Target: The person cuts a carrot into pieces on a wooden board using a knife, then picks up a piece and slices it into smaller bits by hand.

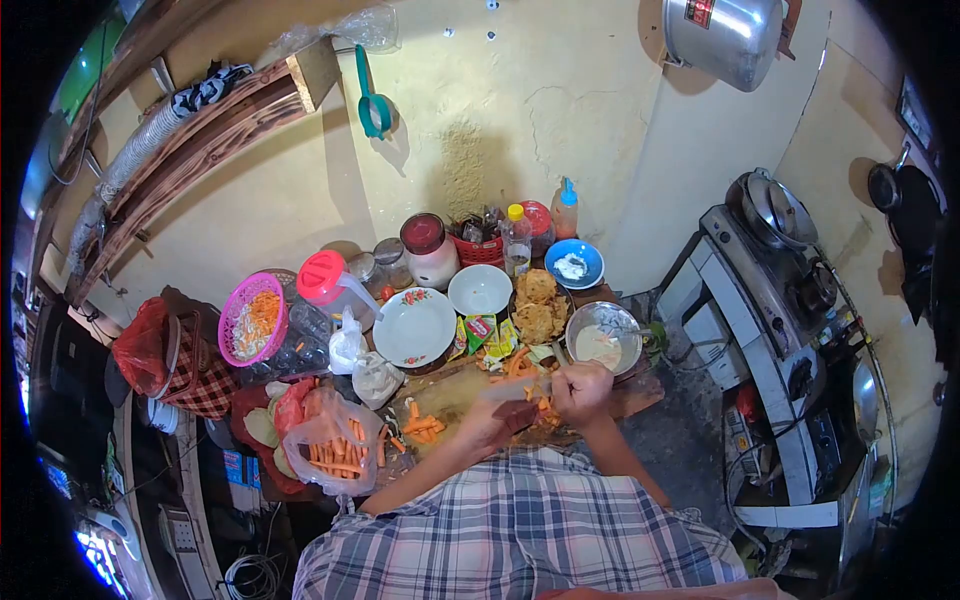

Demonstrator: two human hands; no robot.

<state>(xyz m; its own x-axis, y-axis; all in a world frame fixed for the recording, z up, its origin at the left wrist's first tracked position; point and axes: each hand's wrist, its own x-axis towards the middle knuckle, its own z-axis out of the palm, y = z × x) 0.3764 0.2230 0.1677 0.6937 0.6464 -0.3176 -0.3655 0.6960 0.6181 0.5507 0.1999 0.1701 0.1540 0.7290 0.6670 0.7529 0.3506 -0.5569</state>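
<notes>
My right hand [582, 393] is closed in a fist around a knife handle. The pale, blurred blade [512, 388] points left from it, above the wooden board [455, 388]. Below the blade, my left hand [488, 425] is low over the board; its fingers are in shadow and hard to make out. Cut carrot pieces [424, 430] lie to its left, and more orange pieces [520, 364] are behind the blade. A clear plastic bag [330, 440] of carrot sticks rests at the left, beside a red bag [292, 405].
Behind the board stand a floral plate [413, 328], a white bowl [480, 291], fried food [540, 305], a metal bowl [604, 338] and a blue bowl [574, 265]. A pink basket [252, 318] and red-lidded pitcher [322, 278] are left. A stove [765, 280] stands right.
</notes>
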